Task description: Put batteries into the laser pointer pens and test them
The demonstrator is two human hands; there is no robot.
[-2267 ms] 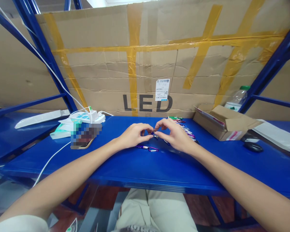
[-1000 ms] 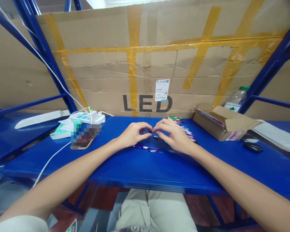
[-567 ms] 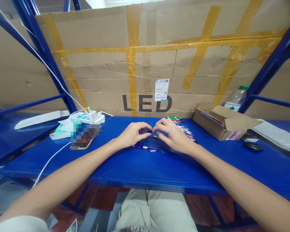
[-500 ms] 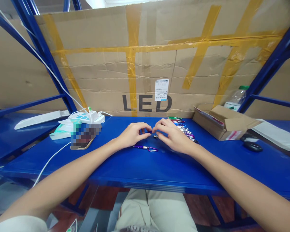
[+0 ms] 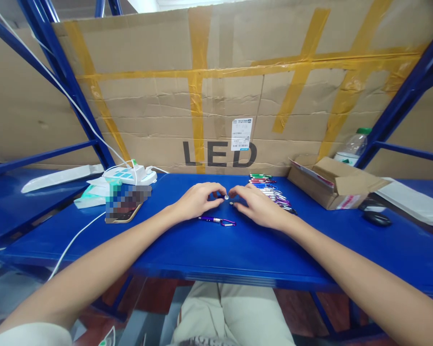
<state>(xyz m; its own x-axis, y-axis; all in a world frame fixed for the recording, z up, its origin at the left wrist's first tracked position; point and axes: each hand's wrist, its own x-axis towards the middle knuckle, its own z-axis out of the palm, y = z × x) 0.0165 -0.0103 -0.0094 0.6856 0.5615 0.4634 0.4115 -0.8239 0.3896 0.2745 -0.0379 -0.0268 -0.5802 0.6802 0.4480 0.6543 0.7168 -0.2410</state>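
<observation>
My left hand [image 5: 202, 199] pinches a small dark, pen-like tube with a round silvery end [image 5: 226, 197]; the fingers hide most of it. Close by on the right, my right hand [image 5: 254, 204] has its thumb and fingers apart, with nothing visible between them. A tiny silvery piece [image 5: 231, 203] shows at its thumb tip, too small to name or to tell whether it is touched. In front of my hands, a purple pen-like tube with a carabiner clip [image 5: 216, 220] lies on the blue table [image 5: 209, 254].
Beyond my right hand lies a row of several coloured pen-like tubes [image 5: 261, 180]. An open cardboard box [image 5: 335, 185], a black mouse [image 5: 377, 218] and a bottle [image 5: 357, 142] are at right. At left are a phone [image 5: 130, 214] and a power strip [image 5: 130, 174]. Behind stands taped cardboard [image 5: 147, 115].
My right hand has drawn slightly right, away from my left fingertips, and its fingers have lowered. The tube's round silvery end now shows. My left hand stays nearly still.
</observation>
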